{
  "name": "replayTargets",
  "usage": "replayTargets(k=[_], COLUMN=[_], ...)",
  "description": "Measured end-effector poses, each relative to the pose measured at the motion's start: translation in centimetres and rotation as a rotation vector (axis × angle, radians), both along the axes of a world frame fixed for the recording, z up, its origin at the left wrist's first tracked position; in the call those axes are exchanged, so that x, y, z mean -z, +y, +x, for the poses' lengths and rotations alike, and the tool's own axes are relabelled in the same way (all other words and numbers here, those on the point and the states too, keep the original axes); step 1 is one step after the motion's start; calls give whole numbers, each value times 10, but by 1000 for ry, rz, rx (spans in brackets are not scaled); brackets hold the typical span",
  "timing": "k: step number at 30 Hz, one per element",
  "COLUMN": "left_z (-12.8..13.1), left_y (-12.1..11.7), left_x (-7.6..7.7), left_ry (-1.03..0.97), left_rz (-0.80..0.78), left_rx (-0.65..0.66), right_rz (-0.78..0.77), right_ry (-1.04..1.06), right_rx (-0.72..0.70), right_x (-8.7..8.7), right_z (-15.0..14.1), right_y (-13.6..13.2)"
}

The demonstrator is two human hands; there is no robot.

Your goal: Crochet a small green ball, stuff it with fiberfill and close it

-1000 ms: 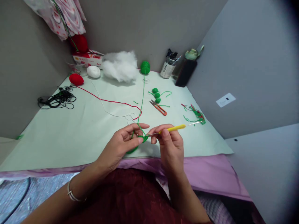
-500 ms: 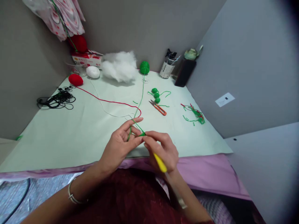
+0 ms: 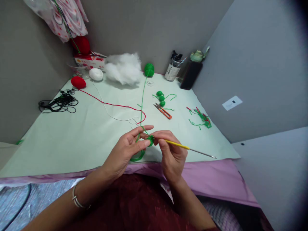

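Between thumb and fingers, my left hand [image 3: 131,146] pinches a small green crochet piece [image 3: 150,140]. Green yarn [image 3: 142,99] passes over its raised index finger and runs back to the green yarn ball [image 3: 149,69]. A loop of green strand hangs below the fingers. My right hand [image 3: 173,152] is closed on a crochet hook with a yellow handle [image 3: 176,144]. One hooked metal end points out to the right; the other end meets the crochet piece, its tip hidden by yarn and fingers.
Orange-handled snips [image 3: 163,112] lie by small green crocheted balls [image 3: 161,98]. Yarn scraps [image 3: 203,118] are at right, black cord [image 3: 61,102] at left. Farther back are white stuffing [image 3: 124,69], a red ball [image 3: 78,82], a white ball [image 3: 96,74], a pen cup [image 3: 172,70] and a dark bottle [image 3: 192,73].
The crochet hook has swung from pointing down toward me to pointing right. Both hands shifted slightly right, and more of the green crochet piece and a hanging green loop now show.
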State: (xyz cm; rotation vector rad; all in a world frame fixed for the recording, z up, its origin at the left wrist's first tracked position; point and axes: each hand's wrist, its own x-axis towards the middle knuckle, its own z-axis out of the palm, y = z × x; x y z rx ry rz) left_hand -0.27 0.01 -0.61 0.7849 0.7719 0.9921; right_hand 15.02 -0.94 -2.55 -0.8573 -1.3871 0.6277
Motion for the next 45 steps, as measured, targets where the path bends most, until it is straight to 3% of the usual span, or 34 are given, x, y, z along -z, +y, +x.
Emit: replayTargets(k=[4, 7, 10, 13, 18, 26, 29, 33, 37, 41, 43, 45], left_z=[3, 0, -4, -4, -2, -10, -11, -11, -6, -3, -4, -7], left_y=[-1, 2, 5, 5, -1, 1, 0, 0, -2, -3, -1, 1], left_x=[4, 4, 2, 1, 5, 6, 6, 5, 3, 3, 2, 1], left_ry=[-35, -151, -217, -140, 16, 85, 118, 197, 250, 15, -89, -128], left_rz=[-11, -166, -211, -116, 70, 119, 142, 174, 178, 13, -125, -203], left_rx=[-90, 19, 51, -18, 25, 36, 14, -19, -98, -63, 19, 59], right_rz=[173, 255, 85, -89, -180, -337, -306, -216, 65, 319, 302, 196], right_ry=[-281, -372, -114, 155, 131, 362, 321, 154, -214, -572, -511, -289], right_rx=[132, 200, 156, 19, -28, -211, -234, -148, -7, 158, 175, 146], right_x=[10, 12, 6, -1, 0, -3, -5, -5, -1, 7, 9, 7], right_z=[0, 2, 4, 4, 2, 9, 11, 12, 12, 10, 9, 8], right_y=[-6, -7, -5, -1, 2, 8, 5, -3, -9, -12, -12, -11])
